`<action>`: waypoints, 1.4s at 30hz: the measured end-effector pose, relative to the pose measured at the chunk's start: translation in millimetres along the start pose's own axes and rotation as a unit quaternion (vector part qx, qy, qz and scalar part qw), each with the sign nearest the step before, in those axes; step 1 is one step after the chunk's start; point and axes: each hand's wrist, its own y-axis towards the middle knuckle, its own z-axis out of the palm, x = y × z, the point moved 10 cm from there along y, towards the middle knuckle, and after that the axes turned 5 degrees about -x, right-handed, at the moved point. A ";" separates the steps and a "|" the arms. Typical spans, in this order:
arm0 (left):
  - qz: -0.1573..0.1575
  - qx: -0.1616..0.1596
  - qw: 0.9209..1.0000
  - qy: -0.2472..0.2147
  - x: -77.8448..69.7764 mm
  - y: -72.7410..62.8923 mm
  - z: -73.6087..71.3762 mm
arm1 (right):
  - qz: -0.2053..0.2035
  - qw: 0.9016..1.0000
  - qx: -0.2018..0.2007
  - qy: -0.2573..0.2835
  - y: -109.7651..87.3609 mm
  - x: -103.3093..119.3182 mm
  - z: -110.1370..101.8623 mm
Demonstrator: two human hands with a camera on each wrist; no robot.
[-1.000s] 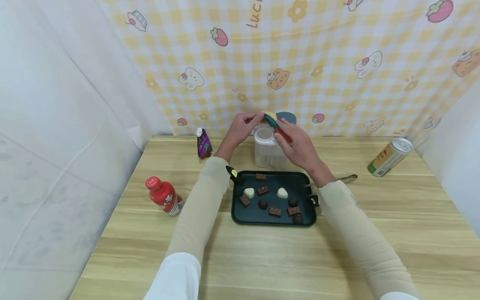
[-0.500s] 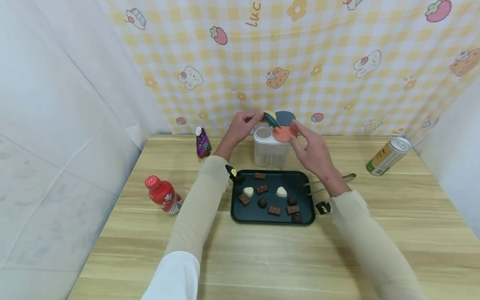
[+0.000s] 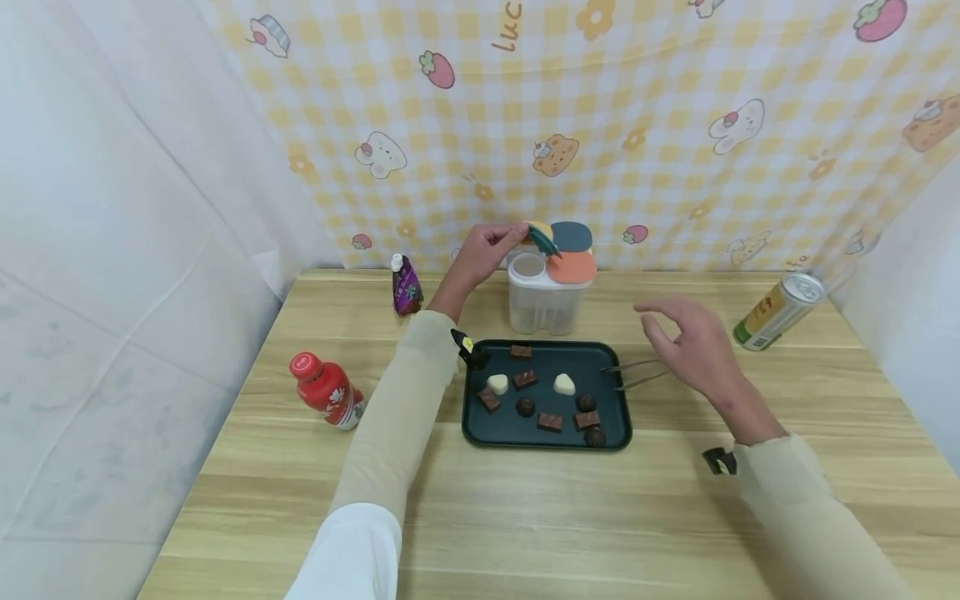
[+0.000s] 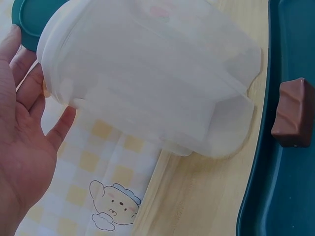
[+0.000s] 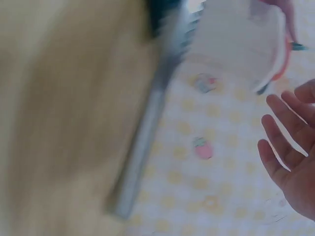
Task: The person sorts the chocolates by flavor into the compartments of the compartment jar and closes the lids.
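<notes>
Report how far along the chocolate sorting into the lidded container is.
Done: one round flap of the white container stands open, held up by the left hand. In hand: the right hand hovers open above the metal tongs, not gripping them. Left: all the chocolates lie on the dark tray.

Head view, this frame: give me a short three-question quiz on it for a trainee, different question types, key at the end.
1. True or false: the right hand grips the metal tongs.
2. Which lid flap does the left hand hold raised on the white container? A) orange B) teal C) dark blue
3. Fill in: the chocolates lie on a dark ____.

Key:
1. False: the hand hovers open above the tongs, which lie partly on the tray's right edge.
2. B: the teal flap stands up; the orange flap lies flat.
3. tray
</notes>
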 end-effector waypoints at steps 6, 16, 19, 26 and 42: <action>0.005 0.003 1.000 -0.018 -2.1 0.7 1.3 | -0.012 0.993 0.120 -0.004 -29.4 -19.9 17.1; -0.009 -0.002 0.999 -0.033 -0.2 -0.9 0.3 | 0.018 0.968 0.249 -0.003 -59.5 -43.1 35.3; -0.003 -0.002 1.000 -0.027 0.1 -0.3 0.3 | 0.020 0.965 0.261 -0.010 -60.9 -46.3 36.2; 0.004 -0.006 1.000 -0.010 3.0 -0.1 -1.0 | -0.011 0.967 0.254 -0.005 -57.7 -42.6 37.4; 0.008 -0.019 1.000 -0.018 1.9 -0.9 -0.3 | -0.001 0.960 0.275 -0.053 -55.3 -41.7 38.5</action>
